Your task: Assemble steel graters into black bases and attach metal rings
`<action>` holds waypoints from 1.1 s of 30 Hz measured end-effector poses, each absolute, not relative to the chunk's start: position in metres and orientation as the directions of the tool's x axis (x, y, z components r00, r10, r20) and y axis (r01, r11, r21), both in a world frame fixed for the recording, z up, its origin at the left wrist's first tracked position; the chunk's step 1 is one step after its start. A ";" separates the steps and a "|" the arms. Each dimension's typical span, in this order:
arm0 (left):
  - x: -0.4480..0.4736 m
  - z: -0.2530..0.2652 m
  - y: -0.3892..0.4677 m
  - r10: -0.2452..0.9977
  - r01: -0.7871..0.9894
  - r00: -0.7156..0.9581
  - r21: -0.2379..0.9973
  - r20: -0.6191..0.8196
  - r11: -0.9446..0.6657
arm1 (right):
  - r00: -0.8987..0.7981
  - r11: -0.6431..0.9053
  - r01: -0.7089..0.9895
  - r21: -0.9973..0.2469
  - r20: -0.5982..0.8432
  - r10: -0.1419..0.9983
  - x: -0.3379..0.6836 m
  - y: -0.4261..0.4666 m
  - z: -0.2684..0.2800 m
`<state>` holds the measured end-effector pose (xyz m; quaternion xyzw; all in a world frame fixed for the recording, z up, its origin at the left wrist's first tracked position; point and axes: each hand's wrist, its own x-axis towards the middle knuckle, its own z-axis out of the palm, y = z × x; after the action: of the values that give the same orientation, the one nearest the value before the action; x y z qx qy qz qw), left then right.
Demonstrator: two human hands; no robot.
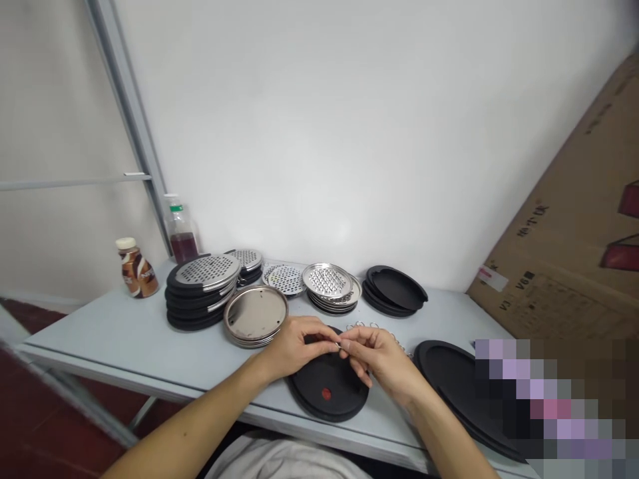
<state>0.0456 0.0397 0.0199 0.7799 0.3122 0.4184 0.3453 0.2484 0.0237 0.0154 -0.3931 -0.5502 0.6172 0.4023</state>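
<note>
My left hand [305, 346] and my right hand [375, 356] meet over a round black disc [332, 389] with a red spot, near the table's front edge. Thumbs and fingertips of both are pinched on a small shiny metal piece [338, 345]. It is too small to make out fully, perhaps a wire ring. Behind my right hand lie several metal wire rings [373, 326], partly hidden by it. Left of my left hand stands a stack of round steel plates [256, 313].
On the grey table [120, 346] stand black-rimmed graters [202, 293], perforated discs [327, 281], black round trays [397, 293] and larger black discs [459, 392]. Two bottles, a brown one [137, 269] and a clear one [182, 233], are at left. A cardboard box [569, 219] leans at right.
</note>
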 end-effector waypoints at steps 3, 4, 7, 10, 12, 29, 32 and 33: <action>0.047 0.018 0.038 0.804 0.186 0.450 0.839 0.389 -0.511 | -0.425 -0.106 -0.077 -0.991 -0.064 0.903 0.251 0.023 0.014; 0.047 0.018 0.038 0.816 0.185 0.449 0.855 0.365 -0.484 | -0.445 -0.105 -0.067 -0.992 -0.065 0.893 0.252 0.022 0.014; 0.047 0.019 0.036 0.840 0.202 0.441 0.877 0.317 -0.437 | -0.472 -0.085 -0.005 -0.996 -0.073 0.879 0.253 0.023 0.012; 0.047 0.019 0.035 0.840 0.212 0.425 0.866 0.336 -0.454 | -0.467 -0.049 0.083 -0.995 -0.082 0.880 0.253 0.023 0.011; 0.047 0.018 0.035 0.838 0.192 0.417 0.867 0.352 -0.460 | -0.465 -0.002 0.141 -0.990 -0.068 0.883 0.252 0.024 0.011; 0.047 0.013 0.046 0.890 -0.003 0.270 0.924 0.368 -0.382 | -0.209 0.474 0.633 -0.612 0.455 0.866 0.246 0.023 0.006; 0.047 0.015 0.045 0.901 -0.061 0.304 0.950 0.309 -0.305 | -0.213 0.490 0.636 -0.596 0.475 0.854 0.246 0.024 0.004; 0.047 0.016 0.045 0.905 -0.081 0.315 0.958 0.286 -0.274 | -0.218 0.501 0.633 -0.590 0.485 0.847 0.246 0.025 0.003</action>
<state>0.0473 0.0452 0.0161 0.6328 0.3256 0.4865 0.5069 0.2465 0.0249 0.0032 -0.4814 -0.7688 0.1339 0.3990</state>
